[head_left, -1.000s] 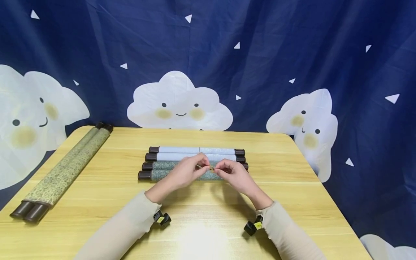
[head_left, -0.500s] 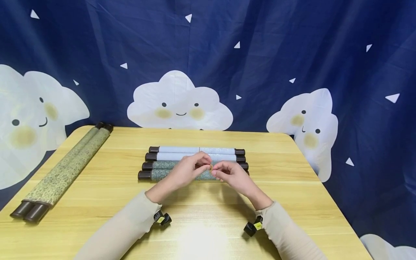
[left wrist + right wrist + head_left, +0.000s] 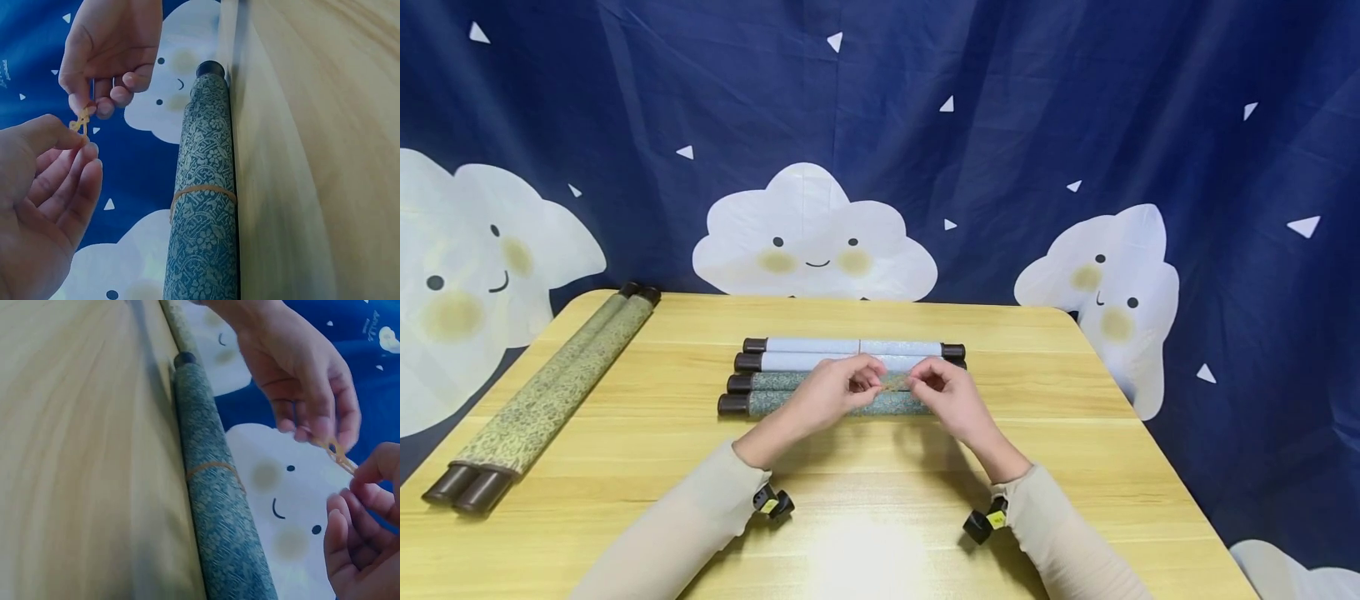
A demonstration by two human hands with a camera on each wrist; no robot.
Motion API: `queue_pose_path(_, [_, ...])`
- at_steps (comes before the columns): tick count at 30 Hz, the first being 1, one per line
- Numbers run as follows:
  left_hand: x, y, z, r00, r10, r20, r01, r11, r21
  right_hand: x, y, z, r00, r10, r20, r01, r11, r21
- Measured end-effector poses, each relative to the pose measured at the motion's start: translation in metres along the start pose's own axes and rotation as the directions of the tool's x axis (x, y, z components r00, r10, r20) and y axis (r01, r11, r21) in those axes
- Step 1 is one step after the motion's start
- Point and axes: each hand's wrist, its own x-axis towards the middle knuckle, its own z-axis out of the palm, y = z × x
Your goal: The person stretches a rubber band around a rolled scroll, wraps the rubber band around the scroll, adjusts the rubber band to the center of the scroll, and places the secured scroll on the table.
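In the head view my left hand [image 3: 827, 393] and right hand [image 3: 957, 408] face each other above several scrolls. Between their fingertips is a yellow, looped and knotted rubber band [image 3: 82, 120]. The left thumb and fingers pinch one end, and the right thumb and fingertips pinch the other. Beneath them lie green patterned scrolls [image 3: 778, 402] with dark end knobs. Around the nearer roll runs an orange-brown rubber band [image 3: 203, 189]. Just behind lie pale blue-white scrolls [image 3: 812, 362], parallel to the green ones, also with dark knobs and a thin band around the middle.
Two longer yellow-green patterned scrolls [image 3: 561, 383] lie side by side along the left side of the wooden table [image 3: 865, 492]. A dark blue curtain [image 3: 880, 100] with white clouds hangs behind the table's far edge. A small black camera sits at each wrist.
Half a second ago the fingertips were close together around the rubber band. Now my right hand has shifted right and the band is stretched between both hands. The scrolls have not moved.
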Motion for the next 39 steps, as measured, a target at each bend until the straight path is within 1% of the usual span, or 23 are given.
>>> queue_pose_path(3, [0.000,0.000,-0.001,1.000,-0.006,0.012,0.006,1.000,0.027,-0.001,-0.014,-0.005,0.998,0.017,-0.063,-0.015,0.999,0.034])
queue_pose_path(4, [0.000,0.000,-0.001,1.000,-0.005,0.015,0.005,0.999,0.032,-0.001,-0.019,-0.006,0.997,0.021,-0.076,-0.019,0.999,0.036])
queue_pose_path(6, [0.000,0.001,-0.002,1.000,-0.003,0.021,0.002,0.999,0.036,-0.002,-0.020,-0.007,0.995,0.040,-0.087,-0.036,0.998,0.042])
queue_pose_path(8, [0.000,0.002,-0.002,1.000,-0.009,0.028,0.008,0.999,0.036,-0.002,-0.021,-0.008,0.997,0.035,-0.072,-0.031,0.998,0.053])
queue_pose_path(10, [0.000,0.002,-0.002,0.999,-0.022,0.031,0.021,0.999,0.026,-0.002,-0.021,-0.007,0.998,0.037,-0.041,-0.033,0.996,0.084])
queue_pose_path(15, [0.001,0.002,0.000,0.999,-0.052,0.013,0.052,0.999,0.010,-0.004,-0.022,-0.004,0.998,0.048,0.035,-0.052,0.989,0.137])
queue_pose_path(19, [0.001,0.003,0.002,0.997,-0.074,0.014,0.074,0.997,0.019,-0.005,-0.023,-0.002,0.997,0.028,0.078,-0.038,0.991,0.128])
queue_pose_path(21, [0.000,0.004,0.003,0.997,-0.080,0.014,0.079,0.996,0.027,-0.005,-0.023,0.000,0.994,0.020,0.107,-0.032,0.993,0.114])
queue_pose_path(24, [0.000,0.004,0.004,0.997,-0.078,0.005,0.078,0.997,0.014,-0.006,-0.024,0.001,0.990,0.022,0.142,-0.035,0.995,0.092])
queue_pose_path(27, [0.000,0.004,0.005,0.998,-0.058,-0.011,0.059,0.998,0.022,-0.006,-0.022,0.002,0.988,0.018,0.154,-0.030,0.996,0.078])
queue_pose_path(32, [-0.001,0.003,0.004,1.000,-0.013,-0.012,0.013,0.997,0.074,-0.002,-0.002,0.003,0.990,0.017,0.141,-0.029,0.996,0.080])
queue_pose_path(33, [-0.001,0.004,0.004,1.000,-0.011,-0.012,0.012,0.997,0.075,-0.001,0.003,0.004,0.990,0.026,0.142,-0.038,0.996,0.081])
queue_pose_path(36, [0.000,0.005,0.004,1.000,-0.021,-0.006,0.021,0.998,0.059,-0.001,0.009,0.004,0.986,0.044,0.159,-0.057,0.995,0.080])
queue_pose_path(38, [0.000,0.005,0.004,0.999,-0.032,0.000,0.032,0.999,0.036,-0.002,-0.001,0.004,0.984,0.054,0.170,-0.064,0.997,0.053])
queue_pose_path(39, [-0.001,0.005,0.004,0.999,-0.039,0.000,0.039,0.999,0.027,-0.002,-0.002,0.004,0.984,0.060,0.170,-0.067,0.997,0.038])
